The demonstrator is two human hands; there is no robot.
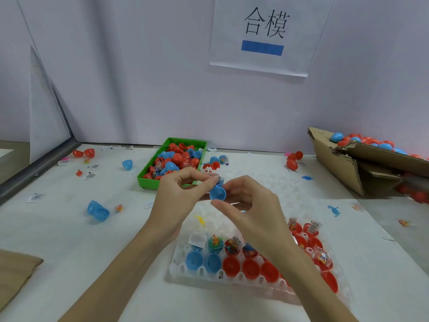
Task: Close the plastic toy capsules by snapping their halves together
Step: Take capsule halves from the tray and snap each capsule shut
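White tabletop against a pale wall with a paper sign [261, 34] taped up, loose capsule bits scattered about, a green bin [172, 162] of red and blue halves at the back and a torn cardboard box [362, 159] of capsules off to the right. Both hands are raised over the white holder tray [232, 278], which has open blue and red halves sitting in its slots, some with small toys in them. Right hand [250, 205] pinches an open blue capsule half [217, 194] between thumb and fingers, while the left hand [183, 194] pinches a little clear packet [220, 180] right at its rim
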